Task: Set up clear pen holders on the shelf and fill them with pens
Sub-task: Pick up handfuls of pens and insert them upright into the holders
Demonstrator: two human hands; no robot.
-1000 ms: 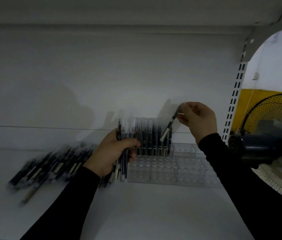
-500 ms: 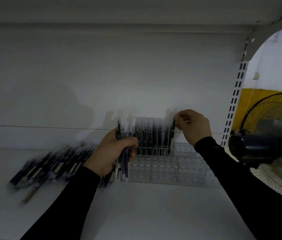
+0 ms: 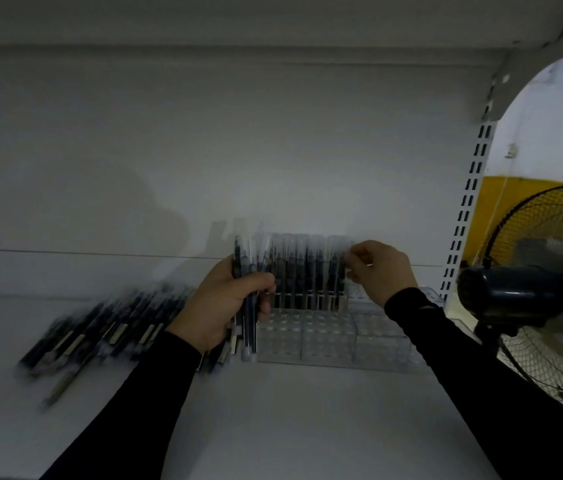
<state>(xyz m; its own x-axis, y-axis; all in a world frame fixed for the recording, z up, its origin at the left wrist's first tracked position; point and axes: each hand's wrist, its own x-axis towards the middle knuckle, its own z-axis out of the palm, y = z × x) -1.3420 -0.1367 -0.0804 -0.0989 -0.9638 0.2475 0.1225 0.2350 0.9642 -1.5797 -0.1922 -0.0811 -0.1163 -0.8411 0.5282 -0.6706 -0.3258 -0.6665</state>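
Left hand curled in a grip, right hand raised, fingertips pinched

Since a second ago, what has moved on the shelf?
The right hand brought its tilted pen down and left, standing it upright at the right end of the back row in the clear holder. The left hand keeps gripping its bundle of pens; the loose pile is unchanged.

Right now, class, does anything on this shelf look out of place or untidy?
Yes: a heap of loose pens lies slanted on the shelf, left of the clear holders, whose front rows stand empty.
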